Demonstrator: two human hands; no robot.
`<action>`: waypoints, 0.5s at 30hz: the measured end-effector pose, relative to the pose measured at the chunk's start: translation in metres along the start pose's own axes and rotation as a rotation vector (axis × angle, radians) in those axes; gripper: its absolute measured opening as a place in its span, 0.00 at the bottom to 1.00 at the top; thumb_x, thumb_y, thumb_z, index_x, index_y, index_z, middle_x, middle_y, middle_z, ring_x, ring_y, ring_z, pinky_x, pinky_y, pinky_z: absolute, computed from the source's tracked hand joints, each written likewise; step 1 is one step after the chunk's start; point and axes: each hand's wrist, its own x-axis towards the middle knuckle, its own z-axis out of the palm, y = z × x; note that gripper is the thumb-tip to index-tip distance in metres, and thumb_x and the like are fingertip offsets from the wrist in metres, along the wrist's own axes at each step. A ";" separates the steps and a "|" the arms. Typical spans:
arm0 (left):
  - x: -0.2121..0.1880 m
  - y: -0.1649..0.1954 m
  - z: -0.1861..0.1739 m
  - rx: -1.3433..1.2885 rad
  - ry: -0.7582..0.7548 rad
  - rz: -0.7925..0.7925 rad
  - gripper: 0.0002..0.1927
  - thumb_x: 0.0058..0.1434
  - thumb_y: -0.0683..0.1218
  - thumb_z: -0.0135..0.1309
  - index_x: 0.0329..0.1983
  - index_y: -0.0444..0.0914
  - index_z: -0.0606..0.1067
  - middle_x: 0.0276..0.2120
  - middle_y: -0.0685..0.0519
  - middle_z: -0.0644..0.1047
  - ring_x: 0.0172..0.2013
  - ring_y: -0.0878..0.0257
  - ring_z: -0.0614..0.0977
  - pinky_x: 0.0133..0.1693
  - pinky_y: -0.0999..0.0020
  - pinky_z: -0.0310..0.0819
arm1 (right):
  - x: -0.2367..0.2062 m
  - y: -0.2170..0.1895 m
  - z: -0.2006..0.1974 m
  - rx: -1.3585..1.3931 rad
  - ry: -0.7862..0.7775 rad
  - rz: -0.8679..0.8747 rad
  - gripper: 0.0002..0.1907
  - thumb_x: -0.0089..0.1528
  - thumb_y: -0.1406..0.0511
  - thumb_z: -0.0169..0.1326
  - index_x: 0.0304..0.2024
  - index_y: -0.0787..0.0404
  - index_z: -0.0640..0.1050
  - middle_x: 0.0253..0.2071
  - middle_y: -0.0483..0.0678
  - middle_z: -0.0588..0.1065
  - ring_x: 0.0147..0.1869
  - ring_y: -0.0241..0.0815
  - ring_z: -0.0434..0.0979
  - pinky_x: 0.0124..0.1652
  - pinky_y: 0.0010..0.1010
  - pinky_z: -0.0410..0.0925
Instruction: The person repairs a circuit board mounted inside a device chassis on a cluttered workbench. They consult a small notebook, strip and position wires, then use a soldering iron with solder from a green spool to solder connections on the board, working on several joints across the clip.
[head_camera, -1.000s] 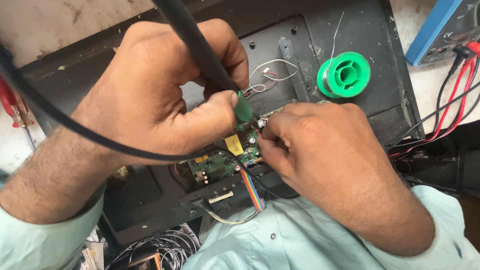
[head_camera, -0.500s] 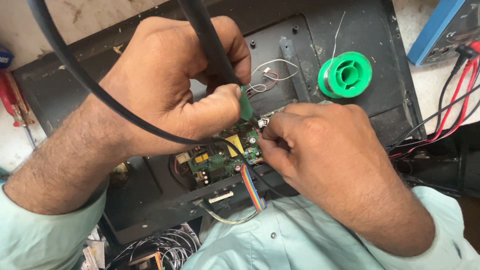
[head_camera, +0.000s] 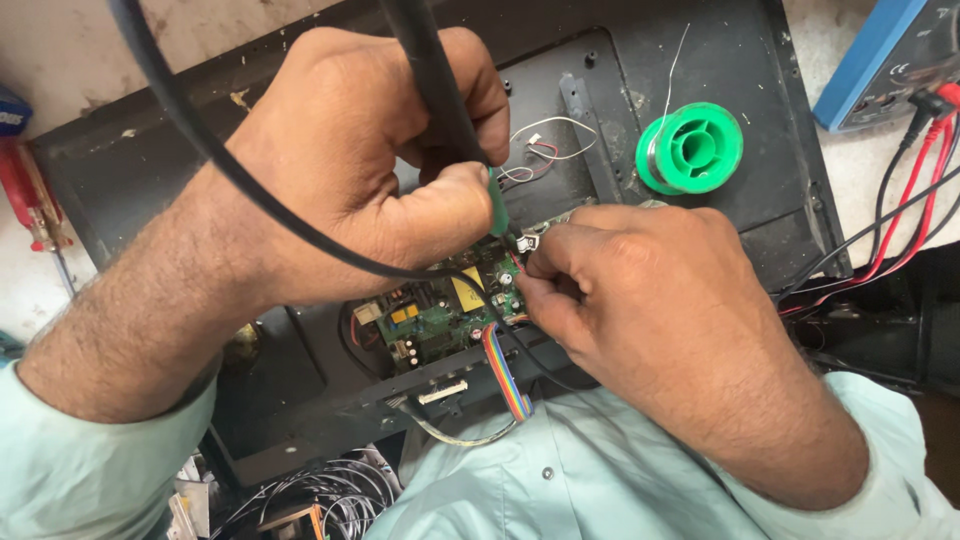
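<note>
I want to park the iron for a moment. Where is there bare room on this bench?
Bare black panel above the green solder spool, and more left of the circuit board. Crowded around the board under both hands, and right by the red and black leads.

We see a pale, scuffed worktop (head_camera: 80, 45). A large black device back panel (head_camera: 720, 60) lies flat across it. At the left edge rests a red-handled tool (head_camera: 30, 200). At the top right sits a blue meter (head_camera: 890, 50), with red and black leads (head_camera: 900, 220) trailing down.
</note>
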 end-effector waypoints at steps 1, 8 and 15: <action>0.000 0.000 0.001 -0.006 0.006 -0.003 0.08 0.51 0.40 0.49 0.33 0.32 0.72 0.18 0.51 0.72 0.20 0.65 0.75 0.25 0.68 0.69 | -0.001 0.000 0.000 0.000 0.001 0.003 0.09 0.55 0.61 0.63 0.28 0.60 0.82 0.24 0.47 0.78 0.28 0.50 0.79 0.29 0.43 0.70; -0.001 -0.001 0.002 0.036 0.012 0.030 0.08 0.50 0.40 0.50 0.32 0.31 0.73 0.18 0.49 0.71 0.19 0.62 0.76 0.25 0.66 0.70 | -0.003 0.000 -0.001 0.014 0.018 0.011 0.08 0.55 0.61 0.63 0.28 0.59 0.83 0.24 0.46 0.78 0.28 0.51 0.79 0.28 0.42 0.69; 0.001 0.005 0.002 0.043 -0.004 0.006 0.08 0.49 0.40 0.50 0.31 0.32 0.73 0.16 0.50 0.71 0.18 0.62 0.75 0.24 0.66 0.69 | -0.004 0.001 -0.001 0.022 0.037 -0.010 0.08 0.55 0.61 0.63 0.28 0.59 0.83 0.25 0.47 0.78 0.28 0.51 0.79 0.29 0.42 0.69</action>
